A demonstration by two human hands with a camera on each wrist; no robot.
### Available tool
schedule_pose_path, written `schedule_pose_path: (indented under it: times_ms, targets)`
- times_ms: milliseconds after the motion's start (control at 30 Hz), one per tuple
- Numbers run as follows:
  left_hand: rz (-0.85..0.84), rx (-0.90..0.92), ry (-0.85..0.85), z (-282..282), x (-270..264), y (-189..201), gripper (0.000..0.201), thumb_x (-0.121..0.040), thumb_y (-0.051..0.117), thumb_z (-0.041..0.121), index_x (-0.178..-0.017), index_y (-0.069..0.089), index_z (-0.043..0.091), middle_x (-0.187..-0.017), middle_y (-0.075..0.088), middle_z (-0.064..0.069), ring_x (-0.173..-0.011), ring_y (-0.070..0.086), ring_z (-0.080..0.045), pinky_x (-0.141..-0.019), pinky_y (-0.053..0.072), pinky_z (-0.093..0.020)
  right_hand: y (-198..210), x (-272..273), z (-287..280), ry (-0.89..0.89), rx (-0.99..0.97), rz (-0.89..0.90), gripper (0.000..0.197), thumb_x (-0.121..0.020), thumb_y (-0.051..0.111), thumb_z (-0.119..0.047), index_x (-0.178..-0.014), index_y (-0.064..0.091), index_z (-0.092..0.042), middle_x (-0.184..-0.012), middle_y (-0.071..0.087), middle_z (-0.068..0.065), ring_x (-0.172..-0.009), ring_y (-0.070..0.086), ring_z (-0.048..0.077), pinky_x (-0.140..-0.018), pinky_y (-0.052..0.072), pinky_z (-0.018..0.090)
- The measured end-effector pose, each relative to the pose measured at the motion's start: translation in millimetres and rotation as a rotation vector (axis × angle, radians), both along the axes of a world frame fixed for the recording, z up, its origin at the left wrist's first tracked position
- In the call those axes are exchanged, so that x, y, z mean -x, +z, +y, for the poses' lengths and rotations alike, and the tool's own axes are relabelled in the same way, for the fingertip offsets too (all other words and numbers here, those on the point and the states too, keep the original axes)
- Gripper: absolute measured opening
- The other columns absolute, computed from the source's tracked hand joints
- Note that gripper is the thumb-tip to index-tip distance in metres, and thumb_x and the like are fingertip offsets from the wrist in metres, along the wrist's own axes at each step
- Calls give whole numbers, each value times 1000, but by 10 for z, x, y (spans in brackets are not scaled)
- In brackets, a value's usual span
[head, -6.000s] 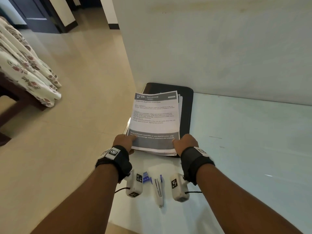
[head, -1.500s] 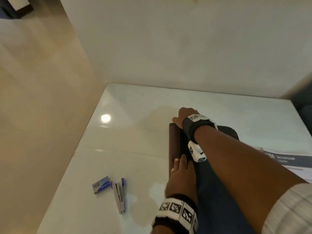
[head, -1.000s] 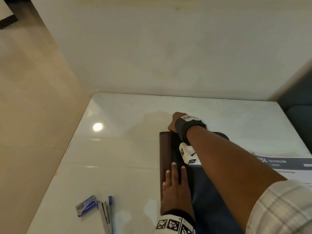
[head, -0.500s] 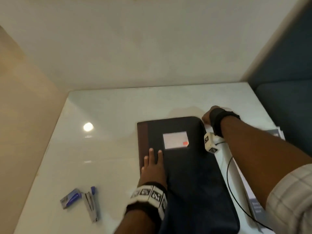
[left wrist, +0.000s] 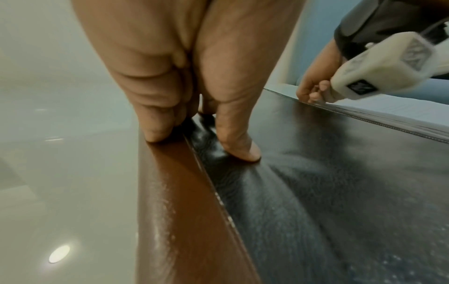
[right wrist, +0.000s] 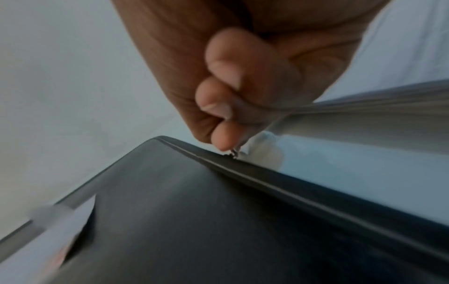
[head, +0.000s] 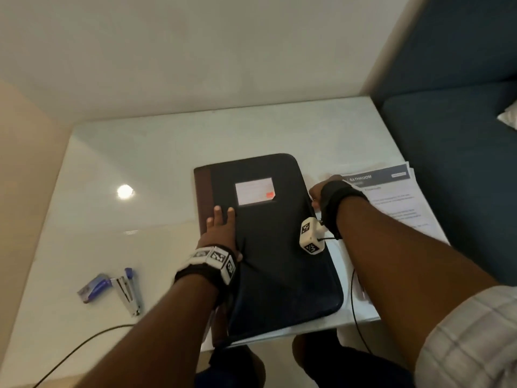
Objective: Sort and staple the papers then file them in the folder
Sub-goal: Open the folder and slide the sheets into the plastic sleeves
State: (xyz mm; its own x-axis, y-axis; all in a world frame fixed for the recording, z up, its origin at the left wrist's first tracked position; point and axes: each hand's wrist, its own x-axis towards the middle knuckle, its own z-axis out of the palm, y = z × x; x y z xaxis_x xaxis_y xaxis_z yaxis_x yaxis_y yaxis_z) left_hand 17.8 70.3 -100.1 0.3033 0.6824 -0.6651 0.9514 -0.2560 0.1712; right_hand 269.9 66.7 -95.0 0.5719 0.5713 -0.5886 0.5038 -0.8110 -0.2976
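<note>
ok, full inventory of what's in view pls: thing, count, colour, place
folder: 1, dark navy with a brown spine strip and a white label window, closed, flat on the table centre
papers: 1 stack, white with a grey header band, on the table right of the folder
stapler: 1, silver and blue, near left part of the table
staple box: 1, blue, beside the stapler on its left
table: 1, glossy white, against the wall
sofa: 1, dark blue, right of the table
cable: 1, black, near edge of the table
left hand: flat, fingers pressing the folder near its spine
right hand: pinching the zipper pull at the folder's right edge
</note>
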Motion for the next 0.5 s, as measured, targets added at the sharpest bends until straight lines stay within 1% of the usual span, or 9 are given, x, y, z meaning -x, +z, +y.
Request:
schedule_pose_path:
  times_ms: [67, 133, 167, 200, 300, 333, 400, 433, 500]
  targets:
    - [3, -24, -9, 1, -4, -20, 118, -81, 78, 28, -156, -12, 19, -162, -20, -14, -150, 0, -38, -119, 18, -46, -40, -11, -178, -123, -16, 90, 20, -92, 58, -27, -109, 61, -17, -118, 62, 9, -108, 61, 27, -96, 51, 33]
    - [10, -43, -24, 7, -5, -39, 119, -80, 79, 29, -156, -11, 18, -162, -18, -15, -150, 2, -39, -119, 18, -46, 21, 31, -388, -371, -73, 299, 25, -92, 61, -21, -116, 58, -21, -104, 62, 5, -92, 64, 19, -81, 57, 28]
    - [12, -49, -30, 14, 2, -44, 120, -79, 80, 30, -156, -11, 18, -162, -17, -16, -150, 3, -39, -119, 18, -46, 44, 66, -502, -351, -83, 308, 27, -90, 64, -16, -115, 57, -21, -96, 61, 4, -84, 64, 17, -74, 58, 26]
    - [14, -51, -36, 9, 7, -49, 120, -79, 80, 30, -156, -11, 18, -162, -17, -16, -150, 4, -40, -120, 18, -46, 4, 38, -625, -364, -76, 290, 27, -87, 66, -14, -112, 57, -19, -90, 60, 3, -81, 63, 17, -72, 58, 27]
    - [21, -55, -50, 31, 23, -53, 121, -78, 81, 31, -156, -11, 17, -162, -17, -17, -150, 5, -41, -120, 19, -48, -78, 88, -968, -279, 53, 31, 21, -71, 71, -13, -87, 59, -7, -81, 62, 8, -80, 62, 25, -76, 56, 34]
    - [20, -51, -52, 40, 32, -54, 122, -78, 81, 31, -156, -11, 17, -162, -17, -17, -150, 4, -41, -120, 19, -48, -105, 122, -1098, -300, 44, 29, 20, -67, 71, -13, -83, 60, -7, -80, 66, 10, -79, 65, 27, -78, 57, 36]
    - [16, -46, -48, 54, 32, -51, 121, -78, 81, 30, -156, -11, 16, -162, -17, -17, -150, 3, -41, -120, 19, -49, -111, 158, -1350, -339, 46, 84, 17, -65, 71, -13, -79, 64, -5, -78, 71, 10, -76, 68, 26, -77, 60, 37]
    - [18, -47, -50, 56, 33, -54, 121, -78, 81, 29, -156, -11, 16, -162, -17, -18, -149, 3, -41, -120, 19, -50, -81, 175, -1479, -377, 49, 140, 16, -68, 71, -12, -81, 65, -4, -80, 72, 10, -74, 69, 24, -72, 61, 35]
    - [24, -54, -56, 53, 31, -61, 121, -78, 82, 30, -156, -10, 15, -162, -17, -18, -149, 4, -42, -120, 20, -51, -67, 197, -1726, -472, 22, 322, 16, -80, 70, -11, -93, 62, -5, -92, 69, 7, -71, 66, 18, -52, 57, 24]
